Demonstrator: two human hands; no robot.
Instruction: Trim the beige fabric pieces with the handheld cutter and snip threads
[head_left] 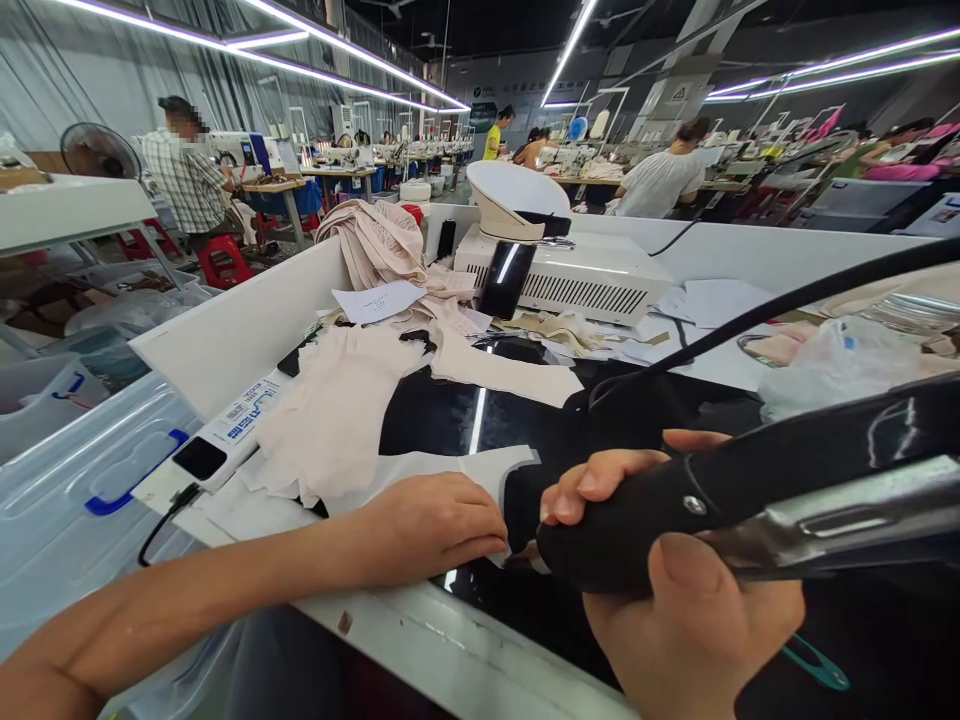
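Observation:
My left hand [435, 520] rests palm down at the table's near edge, its fingers together and closed on the edge of a white fabric piece [420, 470]. My right hand [697, 630] is wrapped round a bulky black tool [622, 535] with a shiny metal lever [847, 520]. The rounded end of this tool faces left, close to my left fingertips. What lies between the two is too small to make out. Beyond my left hand, a pile of pale pink fabric pieces [337, 400] lies beside a single curved cut piece [502, 370].
A black cable [750, 320] arches over the right side. Behind the glossy black tabletop [435, 420] stand a phone [506, 280] and a white vented box [585, 280]. A power bank [225, 435] lies left, above a plastic bin [67, 480]. Several people work at sewing tables behind.

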